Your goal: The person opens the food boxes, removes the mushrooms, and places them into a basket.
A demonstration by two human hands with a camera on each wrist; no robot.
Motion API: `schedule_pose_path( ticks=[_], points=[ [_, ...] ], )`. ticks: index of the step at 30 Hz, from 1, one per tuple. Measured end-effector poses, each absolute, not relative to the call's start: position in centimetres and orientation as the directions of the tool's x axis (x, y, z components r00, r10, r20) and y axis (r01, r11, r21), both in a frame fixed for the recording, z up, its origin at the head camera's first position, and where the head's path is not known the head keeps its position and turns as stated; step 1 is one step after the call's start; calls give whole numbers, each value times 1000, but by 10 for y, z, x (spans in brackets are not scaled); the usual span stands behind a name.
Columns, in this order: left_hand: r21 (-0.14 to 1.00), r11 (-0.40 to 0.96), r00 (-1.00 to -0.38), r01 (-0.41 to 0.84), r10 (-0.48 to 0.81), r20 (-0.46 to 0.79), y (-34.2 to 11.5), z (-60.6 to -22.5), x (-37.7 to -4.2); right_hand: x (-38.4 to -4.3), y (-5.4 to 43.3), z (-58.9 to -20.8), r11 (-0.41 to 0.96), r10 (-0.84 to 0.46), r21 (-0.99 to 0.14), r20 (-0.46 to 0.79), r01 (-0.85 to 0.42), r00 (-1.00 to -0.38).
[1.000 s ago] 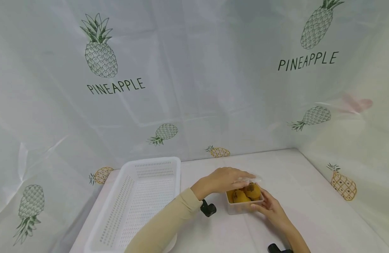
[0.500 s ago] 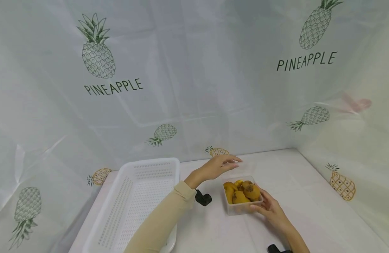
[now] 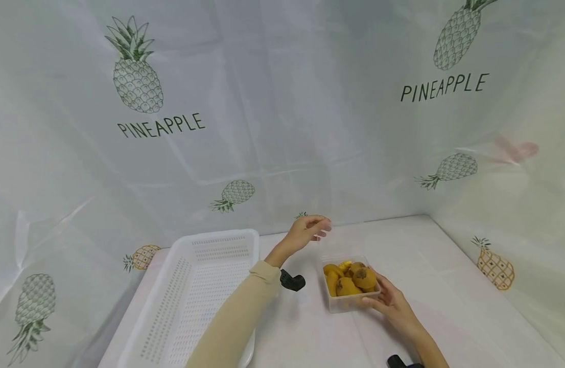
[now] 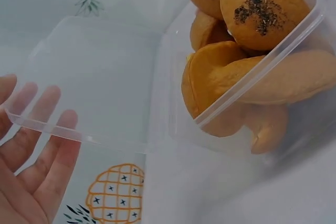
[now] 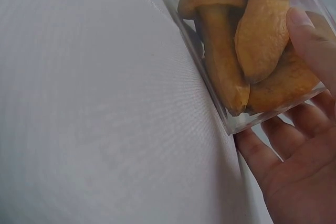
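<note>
A clear plastic box (image 3: pixel 352 302) holds several brown-yellow mushrooms (image 4: pixel 262 17), some caps flecked with dark specks. Its transparent lid (image 4: pixel 105 77) swings out from the side opposite the right hand, joined along one edge. My left hand (image 3: pixel 306 231) is at the lid's free edge; in the left wrist view its extended fingers (image 4: pixel 60 156) show through the plastic, with the thumb beside the corner. My right hand (image 3: pixel 393 302) grips the box from the right, thumb (image 5: pixel 310 38) against one wall and the other fingers at the adjoining side.
Left of the box stands a large white perforated plastic basket (image 3: pixel 257 266) on the white-covered table (image 3: pixel 448 286). Pineapple-printed sheeting (image 3: pixel 282 128) rises behind and along both sides. Dark camera mounts (image 3: pixel 292 281) sit at the wrists.
My left hand has moved up and left from over the box, swinging the lid open and uncovering the mushrooms. My right hand has stayed on the box.
</note>
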State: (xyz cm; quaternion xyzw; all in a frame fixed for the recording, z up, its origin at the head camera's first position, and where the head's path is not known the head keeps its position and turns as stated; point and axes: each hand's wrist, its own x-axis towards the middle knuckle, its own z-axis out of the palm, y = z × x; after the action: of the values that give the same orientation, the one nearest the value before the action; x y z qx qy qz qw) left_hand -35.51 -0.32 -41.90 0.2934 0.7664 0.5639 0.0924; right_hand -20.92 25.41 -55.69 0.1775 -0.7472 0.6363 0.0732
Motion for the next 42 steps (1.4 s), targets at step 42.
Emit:
schedule_pose_path(
  ticks=[42],
  points=[
    [964,59,-956,-258,130,-264,-2,-475,-364,-208,253,-553,157,-171,-915,345,-371,-923]
  ],
)
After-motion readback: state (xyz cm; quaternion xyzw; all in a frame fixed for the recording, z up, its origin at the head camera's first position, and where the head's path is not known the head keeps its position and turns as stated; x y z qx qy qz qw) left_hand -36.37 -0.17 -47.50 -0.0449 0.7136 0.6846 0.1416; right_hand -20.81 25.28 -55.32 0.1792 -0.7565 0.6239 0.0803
